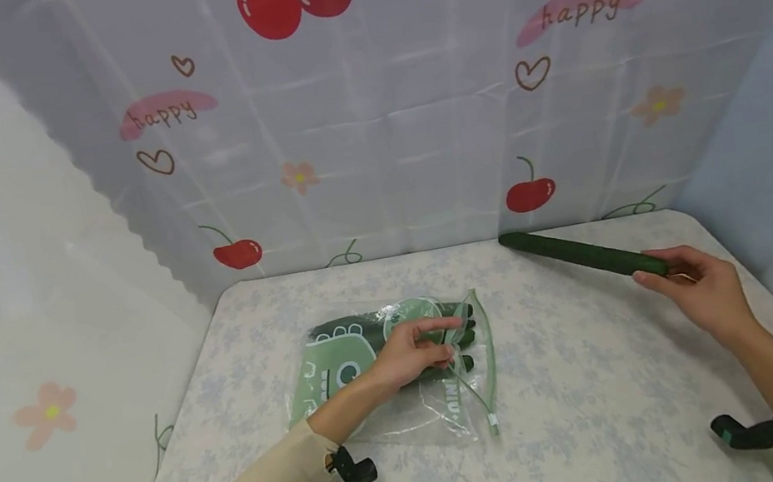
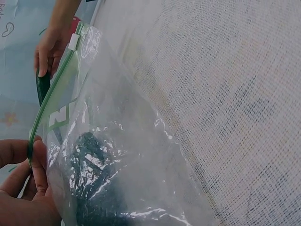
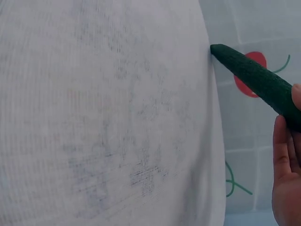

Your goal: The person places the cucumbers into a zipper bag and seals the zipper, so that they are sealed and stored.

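A clear zip bag (image 1: 426,420) with green print lies on the table, several dark green cucumbers (image 1: 466,339) inside it. My left hand (image 1: 408,353) pinches the bag's green zip edge, which bows outward at the mouth; in the left wrist view the fingers (image 2: 40,157) grip that rim. A white slider (image 2: 74,41) sits at one end of the zip. To the right, my right hand (image 1: 709,291) holds a long cucumber (image 1: 578,254) by its near end. That cucumber points toward the back of the table, tilted, apart from the bag. In the right wrist view, the hand (image 3: 289,188) is partly cut off.
The table (image 1: 588,411) has a pale cloth with a blue floral pattern. Behind it hangs a curtain (image 1: 407,128) printed with cherries, hearts and flowers; similar sheets flank both sides. A black wrist device (image 1: 354,468) is on the left wrist, another (image 1: 751,432) on the right.
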The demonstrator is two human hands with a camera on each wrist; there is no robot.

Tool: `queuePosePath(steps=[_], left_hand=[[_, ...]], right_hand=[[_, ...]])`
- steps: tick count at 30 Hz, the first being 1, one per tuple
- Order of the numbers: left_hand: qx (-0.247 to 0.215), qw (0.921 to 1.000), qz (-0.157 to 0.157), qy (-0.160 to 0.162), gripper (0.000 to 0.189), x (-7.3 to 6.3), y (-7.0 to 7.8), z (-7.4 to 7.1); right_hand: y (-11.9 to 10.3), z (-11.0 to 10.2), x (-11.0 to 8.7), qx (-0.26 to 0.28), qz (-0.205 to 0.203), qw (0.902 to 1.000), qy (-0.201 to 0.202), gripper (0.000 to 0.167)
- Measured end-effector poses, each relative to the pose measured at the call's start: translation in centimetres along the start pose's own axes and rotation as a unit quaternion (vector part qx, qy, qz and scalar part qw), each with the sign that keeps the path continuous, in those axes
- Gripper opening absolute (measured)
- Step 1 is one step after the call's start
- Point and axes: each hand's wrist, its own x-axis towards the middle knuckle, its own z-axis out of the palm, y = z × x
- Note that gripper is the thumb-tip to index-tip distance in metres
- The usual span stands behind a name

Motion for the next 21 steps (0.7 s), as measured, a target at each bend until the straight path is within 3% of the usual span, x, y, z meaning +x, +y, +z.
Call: queuePosePath(steps=[2, 5, 8, 10, 13, 21], left_hand=[[0.0, 1.0, 0.002, 0.001, 0.046, -0.1, 0.1, 0.0], [-0.001, 1.0, 0.001, 0.001, 0.045, -0.2, 0.2, 0.0], [-0.003, 1.0, -0.002, -0.002, 0.046, -0.3, 0.1, 0.0], [-0.007, 1.0, -0.002, -0.004, 0.045, -0.2, -0.1, 0.0], [-0.008, 1.0, -0.003, -0.004, 0.045, -0.2, -0.1, 0.0], [-0.004, 1.0, 0.004, -0.004, 0.046, -0.3, 0.2, -0.1]], right_hand=[[-0.3, -0.1, -0.2, 0.023, 0.009, 0.9997, -0.005, 0.04], [-0.6, -0.2, -0.5, 0.121, 0.026, 0.9921, -0.02, 0.034], [-0.8, -0.4, -0.9, 0.253, 0.029, 0.9666, -0.028, 0.031], [-0.9, -0.4, -1.2, 0.306, 0.02, 0.9513, -0.029, 0.029], [-1.3, -0.4, -1.7, 0.34, 0.01, 0.9396, -0.041, 0.028], [-1.9, -0.7, -3.2, 0.348, 0.01, 0.935, -0.067, 0.031]])
